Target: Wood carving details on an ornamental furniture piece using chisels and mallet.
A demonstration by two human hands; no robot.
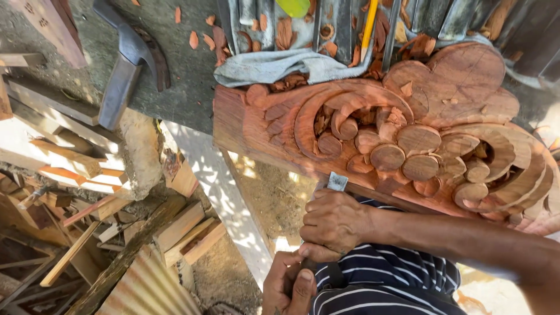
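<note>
Both hands grip one chisel.
Left hand [289,286] low, right hand [333,224] nearer; chisel [336,182] points toward 12 o'clock, seemingly touching the carved panel [402,134].

The right hand [333,224] is curled into a tight fist, knuckles up, its forearm stretching off to the right. Just below it, the left hand [289,286] is clenched too, thumb pressing forward
</note>
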